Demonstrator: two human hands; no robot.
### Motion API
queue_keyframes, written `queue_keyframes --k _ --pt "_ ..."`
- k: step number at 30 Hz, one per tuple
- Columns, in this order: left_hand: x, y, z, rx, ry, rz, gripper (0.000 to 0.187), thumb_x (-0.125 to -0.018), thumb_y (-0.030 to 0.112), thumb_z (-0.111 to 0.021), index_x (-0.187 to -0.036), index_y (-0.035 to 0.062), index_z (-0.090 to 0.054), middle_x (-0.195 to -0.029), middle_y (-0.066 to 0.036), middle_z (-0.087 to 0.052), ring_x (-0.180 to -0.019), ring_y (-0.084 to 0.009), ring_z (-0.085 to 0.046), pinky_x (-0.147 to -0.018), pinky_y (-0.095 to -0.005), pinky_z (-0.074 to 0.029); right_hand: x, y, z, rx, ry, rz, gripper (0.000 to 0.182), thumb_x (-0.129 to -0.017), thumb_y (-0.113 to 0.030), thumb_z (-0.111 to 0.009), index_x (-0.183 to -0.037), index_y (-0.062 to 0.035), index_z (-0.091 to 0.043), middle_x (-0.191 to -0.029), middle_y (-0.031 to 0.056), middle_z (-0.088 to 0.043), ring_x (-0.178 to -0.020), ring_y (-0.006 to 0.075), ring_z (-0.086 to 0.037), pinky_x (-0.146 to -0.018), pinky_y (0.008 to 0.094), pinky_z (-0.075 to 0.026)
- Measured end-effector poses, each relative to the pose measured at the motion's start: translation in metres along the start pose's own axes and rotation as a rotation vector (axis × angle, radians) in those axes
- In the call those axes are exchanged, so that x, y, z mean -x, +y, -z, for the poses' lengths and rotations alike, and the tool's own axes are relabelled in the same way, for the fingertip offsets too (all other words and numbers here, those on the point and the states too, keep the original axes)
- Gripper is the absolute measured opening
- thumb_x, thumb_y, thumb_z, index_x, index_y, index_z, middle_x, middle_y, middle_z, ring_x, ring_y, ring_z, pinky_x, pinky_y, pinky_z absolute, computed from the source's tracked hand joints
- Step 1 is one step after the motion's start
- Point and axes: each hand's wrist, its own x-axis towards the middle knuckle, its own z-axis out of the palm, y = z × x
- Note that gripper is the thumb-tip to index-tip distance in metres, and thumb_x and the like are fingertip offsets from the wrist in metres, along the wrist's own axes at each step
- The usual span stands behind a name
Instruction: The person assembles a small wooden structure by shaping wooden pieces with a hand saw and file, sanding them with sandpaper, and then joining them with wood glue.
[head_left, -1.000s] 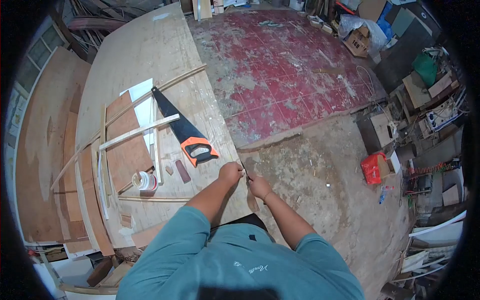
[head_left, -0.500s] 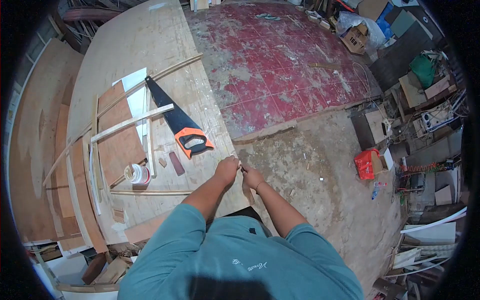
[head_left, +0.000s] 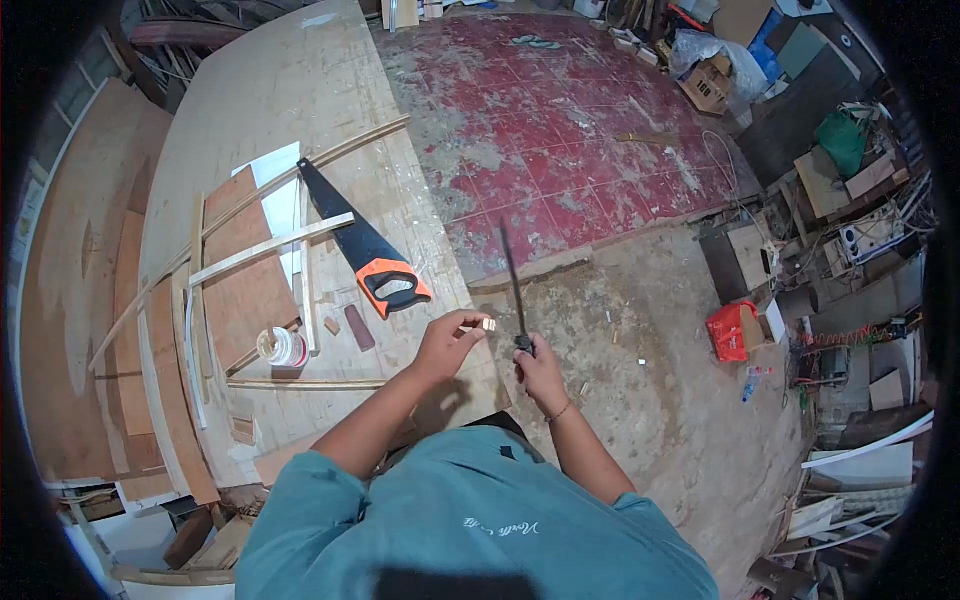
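Observation:
Between the fingertips of my left hand (head_left: 446, 346) is a small pale wood block (head_left: 489, 325), held at the table's right edge; its end looks notched. My right hand (head_left: 542, 376) is wrapped around the black handle of a long, thin, dark-bladed tool (head_left: 512, 265), which points up and away over the floor, apart from the block. A handsaw (head_left: 362, 237) with an orange and black handle lies on the table beyond my left hand. Closer to that hand rests a dark reddish strip (head_left: 359, 328), with a small wood offcut (head_left: 332, 326) beside it.
A plywood table (head_left: 400, 170) spreads to my left, bearing long wood strips (head_left: 270, 249), a brown board (head_left: 245, 265) and an open white tub (head_left: 285, 347). On the right, a red bag (head_left: 727, 334) and clutter stand on the concrete floor (head_left: 640, 420).
My hands have moved apart. The left drew back slightly with the block, while the right shifted right and down, and its tool now stands out in full view.

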Motion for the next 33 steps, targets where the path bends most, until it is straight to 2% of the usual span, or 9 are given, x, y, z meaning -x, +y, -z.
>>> queue_keyframes --k 2,3,10,12,18,21,23,29,33 --pt "0.018 0.038 0.013 0.076 -0.033 -0.025 0.023 -0.085 0.013 -0.065 -0.105 0.0007 -0.063 -0.092 -0.008 -0.066 -0.085 -0.0129 -0.062 -0.074 -0.0281 -0.050 0.020 -0.052 -0.011 -0.172 -0.091 -0.050 0.019 -0.088 -0.010 -0.055 -0.107 -0.0059 -0.053 -0.064 -0.0033 -0.044 -0.048 0.0044 -0.041 -0.042 0.0216 -0.033" --pt "0.027 0.053 0.019 0.061 -0.025 -0.070 0.022 -0.085 0.011 -0.065 -0.104 0.0003 -0.063 -0.092 -0.008 -0.066 -0.083 -0.0137 -0.062 -0.074 -0.0277 -0.051 0.032 -0.078 -0.019 -0.264 -0.119 -0.029 0.021 -0.088 -0.012 -0.058 -0.108 -0.0054 -0.054 -0.063 -0.0055 -0.041 -0.046 0.0035 -0.037 -0.041 0.0200 -0.029" --pt "0.078 0.115 0.056 -0.029 0.070 -0.252 0.021 -0.089 0.013 -0.064 -0.102 -0.0032 -0.062 -0.090 -0.007 -0.064 -0.080 -0.0117 -0.060 -0.073 -0.0273 -0.050 0.060 -0.136 -0.061 -0.305 -0.534 0.087 0.027 -0.086 -0.019 -0.066 -0.106 -0.0024 -0.060 -0.066 -0.0064 -0.046 -0.049 0.0024 -0.037 -0.043 0.0187 -0.027" --pt "0.092 0.121 0.062 0.153 0.072 -0.161 0.023 -0.090 0.015 -0.063 -0.103 -0.0035 -0.061 -0.090 -0.007 -0.063 -0.080 -0.0113 -0.060 -0.072 -0.0264 -0.050 0.068 -0.138 -0.074 -0.313 -0.561 0.079 0.027 -0.084 -0.020 -0.069 -0.103 -0.0024 -0.061 -0.068 -0.0057 -0.050 -0.050 0.0021 -0.039 -0.044 0.0180 -0.028" --pt "0.132 0.123 0.083 0.194 0.173 -0.108 0.026 -0.088 0.015 -0.065 -0.105 -0.0046 -0.061 -0.092 -0.010 -0.065 -0.083 -0.0125 -0.063 -0.076 -0.0275 -0.052 0.090 -0.143 -0.108 -0.334 -0.644 0.071 0.028 -0.082 -0.021 -0.072 -0.100 -0.0030 -0.062 -0.069 -0.0049 -0.053 -0.052 0.0019 -0.040 -0.043 0.0181 -0.030" --pt "0.152 0.122 0.089 0.287 0.194 -0.080 0.024 -0.089 0.011 -0.064 -0.107 -0.0043 -0.060 -0.090 -0.007 -0.064 -0.078 -0.0108 -0.059 -0.071 -0.0256 -0.050 0.098 -0.148 -0.121 -0.165 -0.619 0.114 0.027 -0.080 -0.021 -0.073 -0.097 -0.0033 -0.063 -0.067 -0.0049 -0.052 -0.051 0.0022 -0.040 -0.043 0.0185 -0.030" --pt "0.161 0.121 0.096 0.323 0.188 -0.059 0.025 -0.089 0.013 -0.064 -0.107 -0.0044 -0.060 -0.090 -0.007 -0.064 -0.078 -0.0110 -0.059 -0.071 -0.0259 -0.050 0.098 -0.148 -0.125 -0.169 -0.761 -0.037 0.023 -0.080 -0.019 -0.073 -0.094 -0.0040 -0.062 -0.066 -0.0048 -0.051 -0.052 0.0023 -0.040 -0.045 0.0185 -0.030" --pt "0.181 0.120 0.117 0.424 0.167 0.040 0.024 -0.090 0.014 -0.062 -0.106 -0.0030 -0.061 -0.091 -0.008 -0.065 -0.081 -0.0113 -0.061 -0.070 -0.0263 -0.052 0.098 -0.148 -0.151 -0.244 -0.840 -0.186 0.015 -0.084 -0.017 -0.068 -0.088 -0.0059 -0.060 -0.065 -0.0046 -0.049 -0.052 0.0039 -0.039 -0.046 0.0202 -0.030" --pt "0.188 0.108 0.131 0.583 0.217 0.193 0.020 -0.092 0.014 -0.058 -0.106 -0.0005 -0.057 -0.093 -0.009 -0.065 -0.083 -0.0144 -0.063 -0.071 -0.0289 -0.053 0.075 -0.121 -0.175 -0.183 -0.858 -0.089 0.013 -0.087 -0.019 -0.063 -0.087 -0.0064 -0.060 -0.066 -0.0049 -0.048 -0.051 0.0037 -0.037 -0.047 0.0198 -0.029"
